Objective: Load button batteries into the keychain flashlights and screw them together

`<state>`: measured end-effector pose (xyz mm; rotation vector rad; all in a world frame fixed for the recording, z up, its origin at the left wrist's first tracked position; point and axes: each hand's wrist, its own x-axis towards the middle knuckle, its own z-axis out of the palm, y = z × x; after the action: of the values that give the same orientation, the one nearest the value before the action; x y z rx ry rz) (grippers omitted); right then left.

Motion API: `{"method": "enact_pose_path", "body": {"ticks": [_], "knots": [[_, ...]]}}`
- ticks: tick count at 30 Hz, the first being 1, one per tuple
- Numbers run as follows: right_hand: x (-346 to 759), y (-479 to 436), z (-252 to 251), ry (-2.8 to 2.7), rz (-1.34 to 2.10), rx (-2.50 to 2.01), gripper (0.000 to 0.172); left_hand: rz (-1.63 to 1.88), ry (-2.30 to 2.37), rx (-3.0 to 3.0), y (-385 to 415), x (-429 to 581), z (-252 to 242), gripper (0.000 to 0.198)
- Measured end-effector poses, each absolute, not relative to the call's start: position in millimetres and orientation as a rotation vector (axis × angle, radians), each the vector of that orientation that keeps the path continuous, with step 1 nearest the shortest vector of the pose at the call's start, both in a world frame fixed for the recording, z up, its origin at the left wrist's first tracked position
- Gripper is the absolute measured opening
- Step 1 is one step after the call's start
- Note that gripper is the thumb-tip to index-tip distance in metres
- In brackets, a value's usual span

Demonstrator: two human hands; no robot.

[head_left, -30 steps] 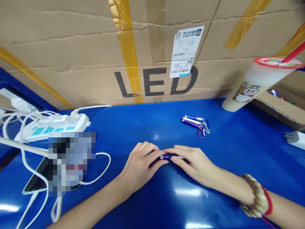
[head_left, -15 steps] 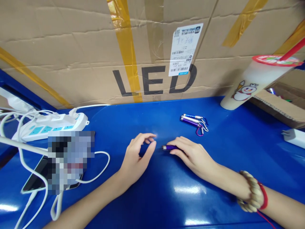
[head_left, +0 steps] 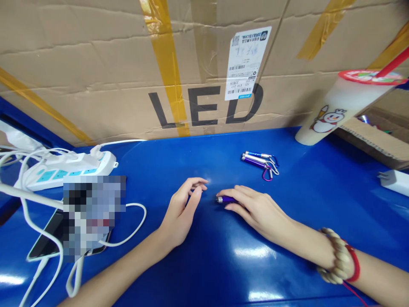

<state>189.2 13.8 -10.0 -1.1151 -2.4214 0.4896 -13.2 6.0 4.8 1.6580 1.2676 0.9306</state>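
Blue tabletop (head_left: 319, 200), LED carton (head_left: 204, 64) behind — right hand (head_left: 255, 209) lies clamped over a purple mini flashlight (head_left: 224, 199), silver tip poking out; left hand (head_left: 182, 209) just beside it, fingers loosely apart, holding nothing. Two more keychain flashlights (head_left: 259, 161) lie beyond.

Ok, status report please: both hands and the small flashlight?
Right hand gripping small purple metal flashlight on blue table. Left hand open, empty, just beside it. Two more keychain flashlights behind, apart.

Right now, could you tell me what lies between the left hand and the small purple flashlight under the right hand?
Nothing: in the head view, only bare blue table separates the left hand from the purple flashlight, which the right hand covers.
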Motion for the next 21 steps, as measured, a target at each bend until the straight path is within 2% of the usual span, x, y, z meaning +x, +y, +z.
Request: {"method": "enact_pose_path", "body": {"ticks": [7, 15, 21], "knots": [[190.2, 14.0, -8.7, -2.397, 0.391, -1.07, 0.03, 0.923, 1.265, 1.665, 5.1, -13.3, 5.1, 0.032], [191.7, 14.6, -9.3, -2.489, 0.004, -1.143, 0.041, 0.934, 1.243, 1.684, 4.5, -13.6, 5.2, 0.033], [191.0, 15.7, -10.3, -2.505, 0.081, -1.178, 0.043, 0.912, 1.227, 1.676, 3.6, -13.0, 6.0, 0.032]]}}
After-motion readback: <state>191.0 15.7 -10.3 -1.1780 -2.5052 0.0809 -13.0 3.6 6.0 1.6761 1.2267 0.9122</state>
